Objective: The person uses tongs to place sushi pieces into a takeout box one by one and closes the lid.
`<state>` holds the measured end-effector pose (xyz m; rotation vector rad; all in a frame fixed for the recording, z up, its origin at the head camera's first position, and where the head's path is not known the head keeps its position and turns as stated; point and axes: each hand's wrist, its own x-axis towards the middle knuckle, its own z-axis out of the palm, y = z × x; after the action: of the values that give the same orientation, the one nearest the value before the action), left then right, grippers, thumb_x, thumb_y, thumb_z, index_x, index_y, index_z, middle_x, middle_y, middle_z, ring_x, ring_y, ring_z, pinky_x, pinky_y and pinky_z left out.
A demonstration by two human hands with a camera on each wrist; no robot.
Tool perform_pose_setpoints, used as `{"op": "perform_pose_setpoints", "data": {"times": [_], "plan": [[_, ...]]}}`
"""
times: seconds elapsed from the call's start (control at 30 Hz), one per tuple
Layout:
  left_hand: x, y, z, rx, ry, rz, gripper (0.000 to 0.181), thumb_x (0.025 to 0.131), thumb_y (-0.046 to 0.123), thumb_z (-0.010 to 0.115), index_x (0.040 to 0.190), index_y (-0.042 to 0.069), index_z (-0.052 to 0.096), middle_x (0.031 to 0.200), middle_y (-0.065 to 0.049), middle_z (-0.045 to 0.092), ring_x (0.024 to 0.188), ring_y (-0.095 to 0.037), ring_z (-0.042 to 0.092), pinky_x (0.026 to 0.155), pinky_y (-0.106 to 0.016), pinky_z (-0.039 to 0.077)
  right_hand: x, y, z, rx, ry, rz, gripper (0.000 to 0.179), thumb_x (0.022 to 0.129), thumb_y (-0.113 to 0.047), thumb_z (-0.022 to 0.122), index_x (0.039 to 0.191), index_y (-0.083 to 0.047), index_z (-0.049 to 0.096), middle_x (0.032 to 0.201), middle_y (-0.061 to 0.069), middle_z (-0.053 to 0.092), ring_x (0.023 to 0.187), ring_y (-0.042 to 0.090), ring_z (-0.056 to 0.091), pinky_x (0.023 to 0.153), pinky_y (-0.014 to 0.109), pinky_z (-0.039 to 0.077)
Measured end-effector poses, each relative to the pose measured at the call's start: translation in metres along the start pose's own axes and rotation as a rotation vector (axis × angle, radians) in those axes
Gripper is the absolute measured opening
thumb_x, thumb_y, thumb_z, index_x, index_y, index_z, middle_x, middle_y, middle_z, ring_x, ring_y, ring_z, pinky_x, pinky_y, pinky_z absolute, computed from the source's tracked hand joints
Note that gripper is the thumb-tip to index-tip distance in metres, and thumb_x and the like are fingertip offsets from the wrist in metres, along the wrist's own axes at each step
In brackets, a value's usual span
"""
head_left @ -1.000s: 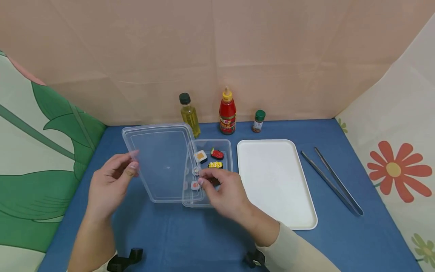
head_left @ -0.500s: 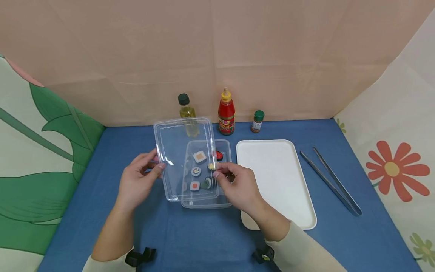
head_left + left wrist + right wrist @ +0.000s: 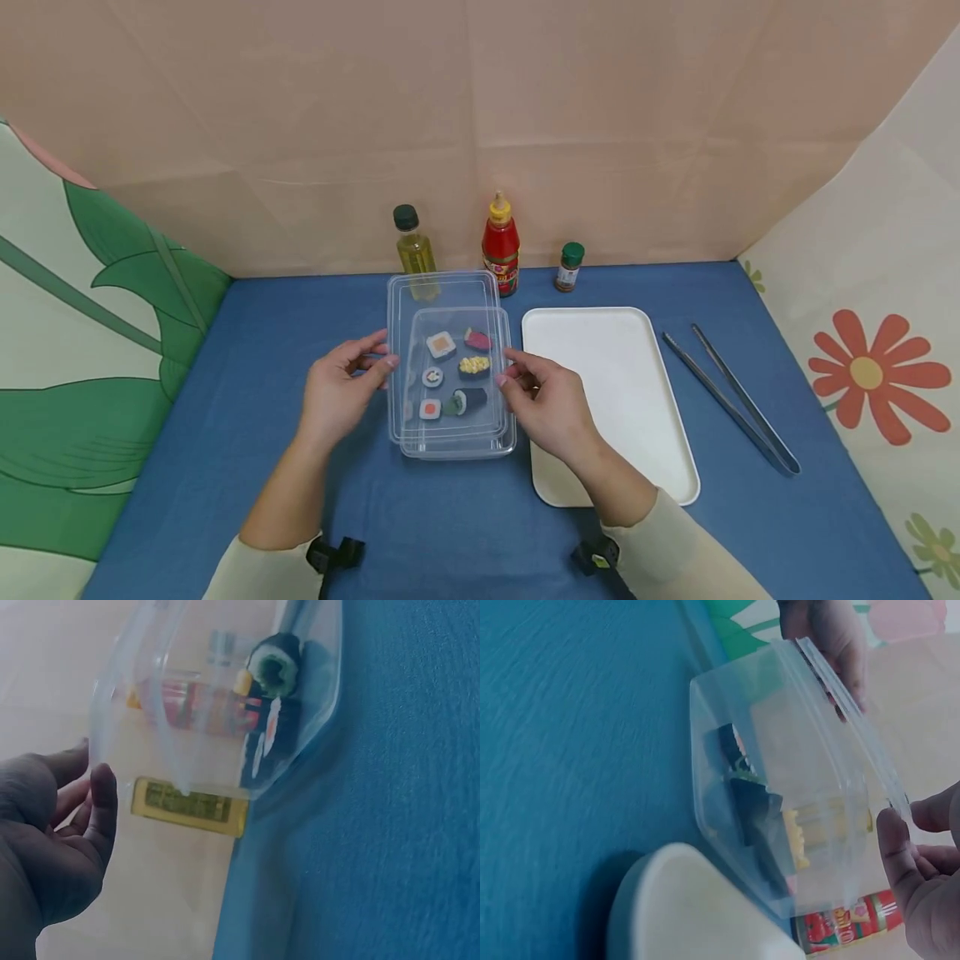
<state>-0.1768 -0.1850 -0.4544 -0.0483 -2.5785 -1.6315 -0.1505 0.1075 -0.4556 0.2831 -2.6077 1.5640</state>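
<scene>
A clear plastic lid (image 3: pixel 467 293) is level over a clear plastic container (image 3: pixel 459 452), slightly offset toward the back. My left hand (image 3: pixel 341 385) pinches the lid's left edge between thumb and fingers. At its right edge, my right hand (image 3: pixel 551 406) pinches it too. In the right wrist view the lid (image 3: pixel 853 724) lies close along the container's rim; whether it is seated cannot be told. Several sushi pieces show through the plastic: a yellow-topped piece (image 3: pixel 474 365), a red-topped piece (image 3: pixel 477 339), a white square roll (image 3: pixel 441 344) and a dark roll with green (image 3: pixel 468 401).
Right of the container lies a white tray (image 3: pixel 607 392), with metal tongs (image 3: pixel 738 404) beyond it. Along the back stand an oil bottle (image 3: pixel 415 246), a red sauce bottle (image 3: pixel 500 246) and a small green-capped jar (image 3: pixel 569 267). Blue cloth (image 3: pixel 435 525) covers the table.
The lid has moved right, from left of the container to over it. My left hand has travelled right with it. My right hand has shifted right, now at the lid's right edge.
</scene>
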Motion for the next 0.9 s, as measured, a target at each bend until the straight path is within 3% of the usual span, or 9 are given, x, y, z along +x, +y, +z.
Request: {"op": "perform_pose_setpoints", "data": {"times": [0.23, 0.43, 0.53, 0.9], "plan": [[0.006, -0.007, 0.007, 0.107, -0.055, 0.041, 0.042, 0.096, 0.024, 0.079, 0.134, 0.008, 0.071, 0.111, -0.007, 0.071, 0.085, -0.019, 0.071, 0.069, -0.026, 0.057, 0.001, 0.009, -0.003, -0.049, -0.027, 0.046, 0.042, 0.097, -0.015, 0.074, 0.137, -0.005, 0.068, 0.089, 0.001, 0.068, 0.071, 0.011, 0.064, 0.057, 0.026, 0.055], [0.007, -0.009, 0.013, 0.179, -0.091, 0.052, 0.04, 0.096, 0.023, 0.078, 0.132, 0.007, 0.072, 0.116, -0.008, 0.072, 0.097, -0.018, 0.067, 0.085, -0.037, 0.056, 0.0, 0.012, -0.007, -0.067, -0.057, 0.081, 0.039, 0.097, -0.018, 0.073, 0.135, -0.007, 0.071, 0.088, 0.001, 0.067, 0.064, 0.012, 0.062, 0.052, 0.027, 0.052], [0.007, -0.01, 0.015, 0.187, -0.108, 0.038, 0.041, 0.096, 0.022, 0.078, 0.133, 0.006, 0.071, 0.116, -0.009, 0.072, 0.098, -0.02, 0.066, 0.088, -0.042, 0.056, 0.0, 0.012, -0.008, -0.044, -0.077, 0.097, 0.038, 0.098, -0.018, 0.073, 0.134, -0.005, 0.071, 0.087, 0.001, 0.068, 0.06, 0.012, 0.063, 0.052, 0.028, 0.053], [0.006, -0.014, 0.019, 0.23, -0.123, -0.005, 0.041, 0.096, 0.025, 0.078, 0.133, 0.008, 0.072, 0.108, -0.006, 0.07, 0.097, -0.022, 0.066, 0.073, -0.036, 0.052, 0.001, 0.016, -0.006, -0.039, -0.119, 0.143, 0.038, 0.097, -0.017, 0.073, 0.132, -0.003, 0.071, 0.081, 0.002, 0.067, 0.055, 0.011, 0.064, 0.05, 0.026, 0.051]]}}
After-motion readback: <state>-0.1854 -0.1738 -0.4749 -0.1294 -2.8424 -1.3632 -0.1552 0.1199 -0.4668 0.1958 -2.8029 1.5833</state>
